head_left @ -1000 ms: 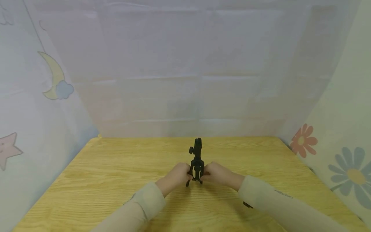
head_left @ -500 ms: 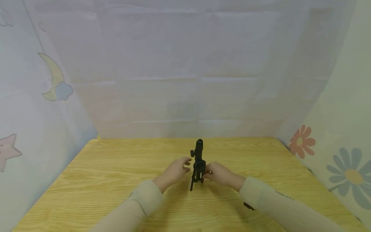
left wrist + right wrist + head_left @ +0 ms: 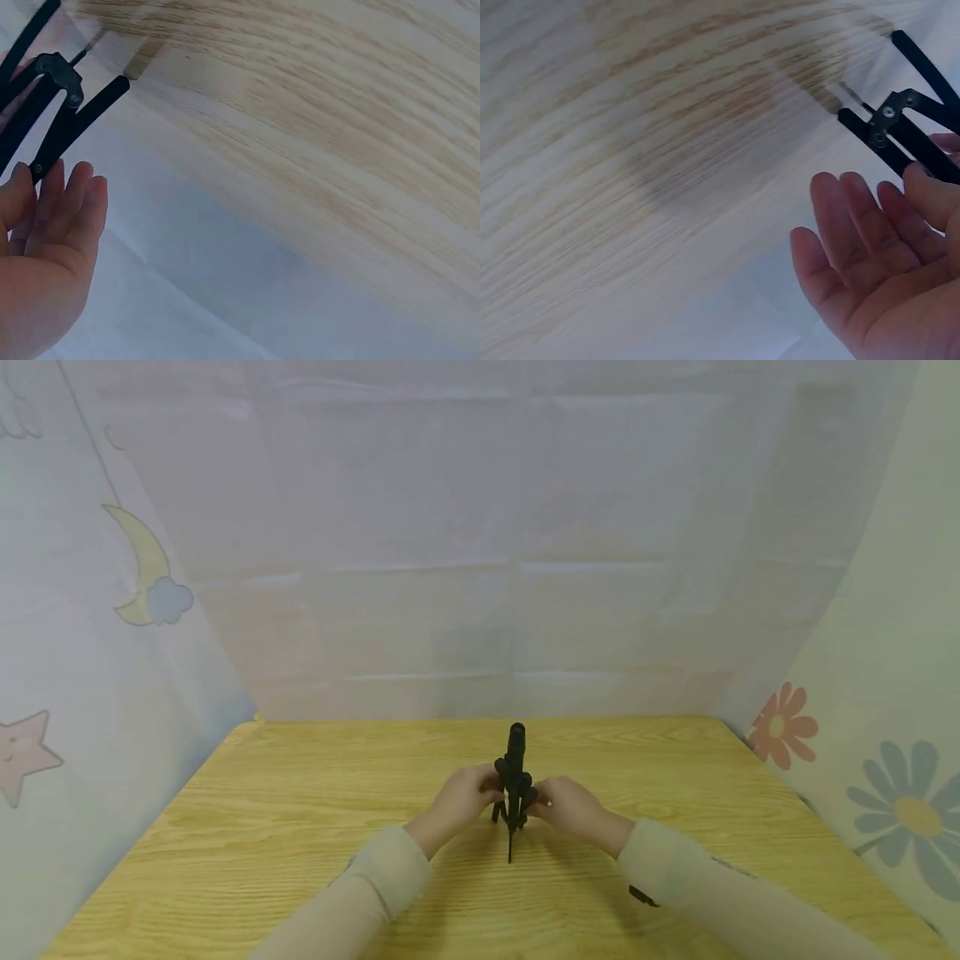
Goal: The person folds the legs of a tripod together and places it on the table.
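Note:
A small black tripod stands near the middle of the wooden table, a side knob on it and its legs partly spread. At its left side, my left hand pinches a leg close to the hinge. Seen from the left wrist, the thumb and fingers meet around the end of that black leg. My right hand holds the tripod from the other side. In the right wrist view its thumb presses near a leg, other fingers are extended, and the index finger is mostly hidden.
The wooden table reaches back to a pale creased sheet. Patterned walls stand at both sides, with a moon on the left and flowers on the right. A small dark object shows under the right sleeve.
My left hand came off the tripod half a second ago and is on it again now. The tripod has turned, and one leg now points toward me. My right hand stays at its side.

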Tool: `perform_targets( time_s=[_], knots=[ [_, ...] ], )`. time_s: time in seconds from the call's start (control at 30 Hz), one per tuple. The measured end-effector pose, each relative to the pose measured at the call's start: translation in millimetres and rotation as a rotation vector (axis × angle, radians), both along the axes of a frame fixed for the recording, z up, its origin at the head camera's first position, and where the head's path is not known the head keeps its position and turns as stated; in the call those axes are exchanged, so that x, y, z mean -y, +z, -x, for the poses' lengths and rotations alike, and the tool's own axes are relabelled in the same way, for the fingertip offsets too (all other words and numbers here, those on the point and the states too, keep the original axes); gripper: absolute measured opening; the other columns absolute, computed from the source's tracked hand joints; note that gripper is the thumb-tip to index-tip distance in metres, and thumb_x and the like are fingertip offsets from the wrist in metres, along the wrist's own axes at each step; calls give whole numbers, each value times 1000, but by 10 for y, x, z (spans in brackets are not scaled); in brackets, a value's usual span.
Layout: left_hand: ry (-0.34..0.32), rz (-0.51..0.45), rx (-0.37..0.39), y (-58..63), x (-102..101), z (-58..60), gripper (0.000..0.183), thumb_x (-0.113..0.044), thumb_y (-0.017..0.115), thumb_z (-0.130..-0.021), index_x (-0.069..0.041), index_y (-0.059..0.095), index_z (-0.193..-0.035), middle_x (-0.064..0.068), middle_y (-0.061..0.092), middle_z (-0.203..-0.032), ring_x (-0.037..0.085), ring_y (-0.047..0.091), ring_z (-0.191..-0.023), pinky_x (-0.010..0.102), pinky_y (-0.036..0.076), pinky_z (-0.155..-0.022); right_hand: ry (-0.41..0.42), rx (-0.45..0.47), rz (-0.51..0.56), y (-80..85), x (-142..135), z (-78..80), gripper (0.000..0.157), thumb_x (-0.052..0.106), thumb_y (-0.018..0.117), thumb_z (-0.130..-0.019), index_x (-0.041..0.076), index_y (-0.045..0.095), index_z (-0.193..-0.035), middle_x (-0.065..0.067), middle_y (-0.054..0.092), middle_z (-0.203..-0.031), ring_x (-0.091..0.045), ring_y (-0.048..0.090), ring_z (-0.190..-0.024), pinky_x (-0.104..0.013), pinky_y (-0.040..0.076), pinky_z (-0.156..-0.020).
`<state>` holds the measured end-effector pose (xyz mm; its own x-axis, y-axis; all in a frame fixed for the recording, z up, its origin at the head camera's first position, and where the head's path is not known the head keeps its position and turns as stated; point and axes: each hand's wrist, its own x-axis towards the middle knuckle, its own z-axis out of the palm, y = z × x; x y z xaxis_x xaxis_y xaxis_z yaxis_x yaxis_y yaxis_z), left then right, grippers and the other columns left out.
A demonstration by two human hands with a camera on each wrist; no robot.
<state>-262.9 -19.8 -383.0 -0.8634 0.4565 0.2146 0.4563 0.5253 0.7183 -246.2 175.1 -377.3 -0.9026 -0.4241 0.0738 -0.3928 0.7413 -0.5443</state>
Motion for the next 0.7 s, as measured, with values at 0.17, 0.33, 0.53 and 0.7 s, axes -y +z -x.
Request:
perform_targets(
  time_s=[0.17,0.33,0.53,0.7],
  knots=[
    [30,50,-70,-24,42,-1,2,-6,68,-90,-5,67,-90,1,67,-85,15,60,-79,32,51,-71,31,29,22,52,-20,-111,6,3,68,-88,0,72,-86,-4,68,-79,-13,60,-69,-32,52,-63],
    [41,88,-97,-20,62,-36,10,-7,69,-89,-8,63,-82,-2,62,-77,10,51,-67,27,45,-61,112,53,99,64,-46,-219,9,6,70,-88,0,71,-80,-5,67,-75,-10,56,-63,-25,48,-56],
    [49,74,-55,21,45,-99,9,-6,69,-90,-7,64,-82,-2,61,-76,11,50,-66,28,45,-59,101,27,141,47,-16,-272,13,10,72,-87,0,70,-78,-8,68,-73,-18,60,-60,-23,48,-52],
    [58,61,-39,36,33,-144,11,-4,69,-89,-6,63,-80,-1,61,-74,11,49,-64,26,45,-57,87,-20,129,13,5,-275,10,7,72,-86,2,70,-77,-3,67,-72,-7,55,-60,-23,47,-53]
  ],
)
